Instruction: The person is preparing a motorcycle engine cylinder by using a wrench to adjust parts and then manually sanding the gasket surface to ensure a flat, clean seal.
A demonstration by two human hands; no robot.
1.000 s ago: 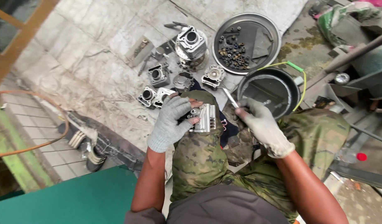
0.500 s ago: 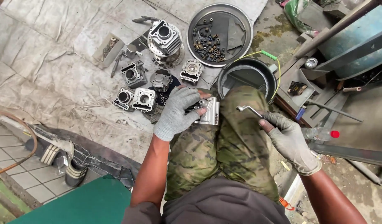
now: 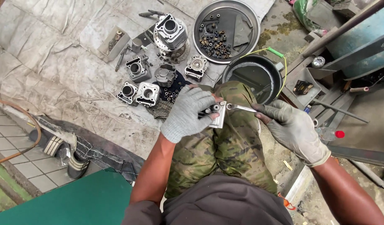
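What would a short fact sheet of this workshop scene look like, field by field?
Left hand: gloved, gripping a small metal engine part on the knee
Right hand: gloved, holding a wrench with its end at that part
Ground sheet: engine cylinders and smaller castings
Round tray: dark bolts and nuts
Black pan: beside the knee

Even, diffuse daylight; shadows soft and faint. No glare. Focus sharp at centre, wide-angle bending toward the frame edges.

Grey gloves (image 3: 188, 112), camouflage trousers (image 3: 225, 154), silver wrench (image 3: 241, 108)
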